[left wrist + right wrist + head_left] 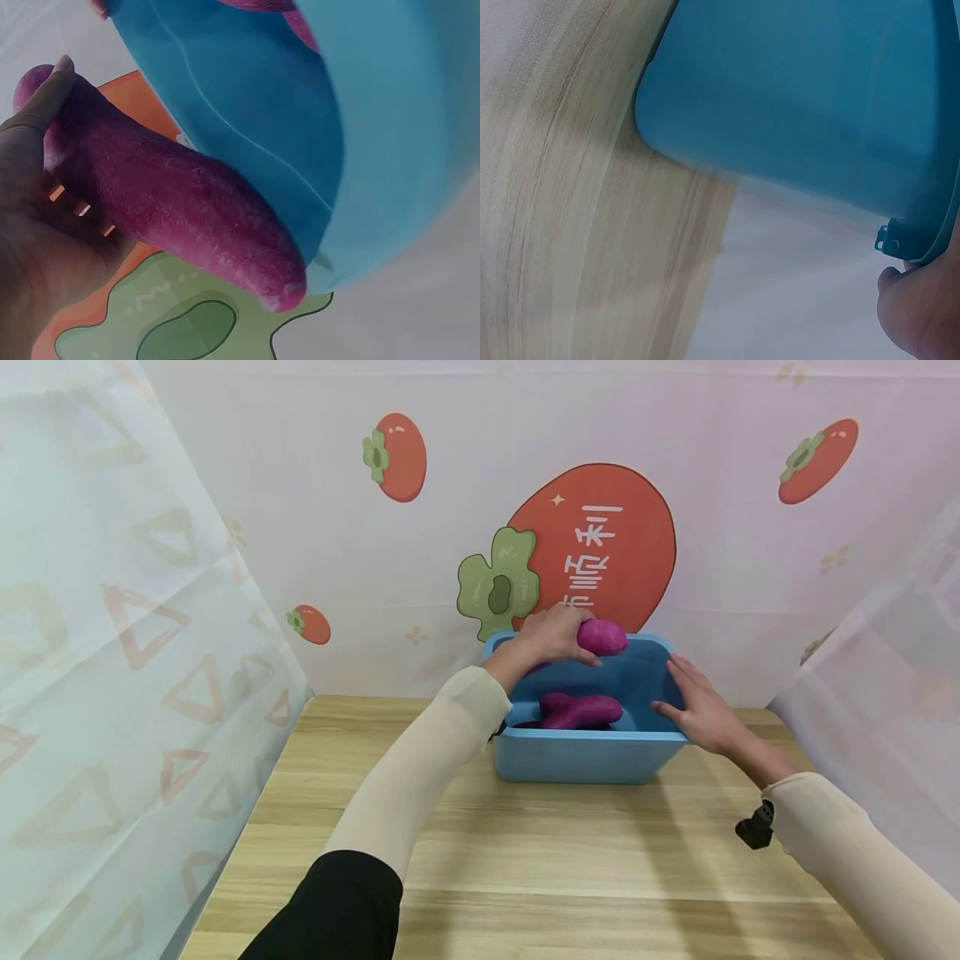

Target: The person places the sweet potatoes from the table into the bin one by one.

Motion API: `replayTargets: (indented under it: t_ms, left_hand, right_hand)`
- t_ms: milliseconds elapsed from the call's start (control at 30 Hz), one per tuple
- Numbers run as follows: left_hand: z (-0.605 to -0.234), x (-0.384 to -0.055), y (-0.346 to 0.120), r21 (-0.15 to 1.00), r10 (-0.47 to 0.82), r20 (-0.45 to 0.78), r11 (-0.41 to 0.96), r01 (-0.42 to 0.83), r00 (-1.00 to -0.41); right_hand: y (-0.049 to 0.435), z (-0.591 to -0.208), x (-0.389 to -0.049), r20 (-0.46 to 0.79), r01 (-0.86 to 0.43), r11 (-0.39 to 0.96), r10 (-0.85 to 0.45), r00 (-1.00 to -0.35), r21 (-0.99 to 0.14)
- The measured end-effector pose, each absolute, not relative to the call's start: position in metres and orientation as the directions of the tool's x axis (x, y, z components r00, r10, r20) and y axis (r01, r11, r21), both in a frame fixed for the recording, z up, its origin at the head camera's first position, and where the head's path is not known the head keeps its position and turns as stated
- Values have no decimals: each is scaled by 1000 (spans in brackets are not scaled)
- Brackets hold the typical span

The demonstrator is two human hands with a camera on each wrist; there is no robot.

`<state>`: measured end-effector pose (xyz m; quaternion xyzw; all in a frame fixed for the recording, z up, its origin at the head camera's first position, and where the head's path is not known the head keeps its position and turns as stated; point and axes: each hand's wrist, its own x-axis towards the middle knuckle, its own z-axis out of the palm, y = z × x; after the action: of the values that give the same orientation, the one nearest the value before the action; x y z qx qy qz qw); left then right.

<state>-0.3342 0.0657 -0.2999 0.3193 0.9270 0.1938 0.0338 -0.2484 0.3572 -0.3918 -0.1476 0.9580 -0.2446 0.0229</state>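
Note:
In the head view a light blue plastic bin (577,762) stands on the table, with several purple sweet potatoes (583,712) lying in its bottom left part. My left hand (551,635) holds another purple sweet potato (603,637) above the back of the bin. The left wrist view shows this long sweet potato (187,206) gripped near one end, its free end overlapping the bin's rim. At the right side of the bin, my right hand (703,708) holds the rim, thumb toward the inside. Fingertips (889,279) show under the rim in the right wrist view.
The wooden table (525,860) reaches back to a white cloth (720,568) printed with red fruit. Patterned cloth sides (150,635) rise at left and right. The bin stands near the table's back edge.

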Motion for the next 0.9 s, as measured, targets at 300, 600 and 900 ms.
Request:
replayTargets:
  t_ms: [300, 600, 900]
  left_hand:
    - [-303, -337, 67, 384, 597, 46, 729, 566, -801]
    - [-310, -340, 70, 375, 587, 58, 737, 563, -807]
    - [-307, -339, 78, 298, 574, 37, 775, 557, -818]
  right_hand:
    - [357, -391, -247, 24, -263, 839, -286, -958, -476]
    - [354, -394, -248, 27, -271, 842, -292, -956, -466]
    - [355, -390, -244, 35, -260, 840, -277, -960, -476]
